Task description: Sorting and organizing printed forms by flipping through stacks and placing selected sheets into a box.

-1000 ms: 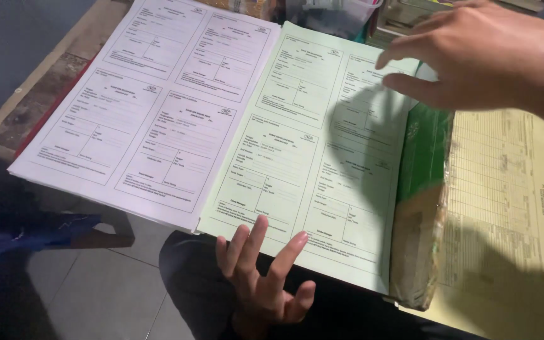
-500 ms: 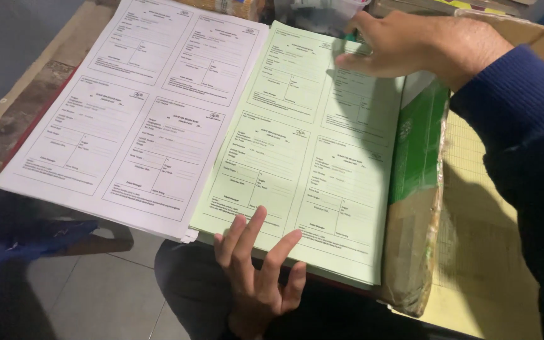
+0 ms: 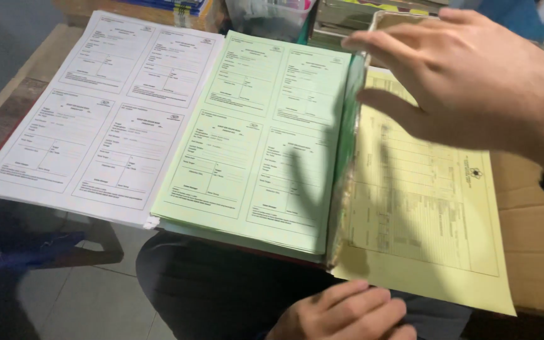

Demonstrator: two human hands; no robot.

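Hovering with fingers spread and nothing pinched, the right hand [image 3: 473,82] is held over a worn green-edged folder cover [image 3: 347,157], which stands on edge between a stack of pale green printed forms [image 3: 253,138] and a yellow ruled sheet [image 3: 423,208]. The left hand [image 3: 341,315] is seen loosely curled, gripping nothing, just below the yellow sheet's lower edge. Sorting through the papers appears to be the step in hand; a grip on the cover's top edge would likely be called for next. The cover's long axis runs away from the wearer, its upper end leaning slightly right. A stack of white printed forms [image 3: 89,119] lies left, on a wooden table [image 3: 1,119].
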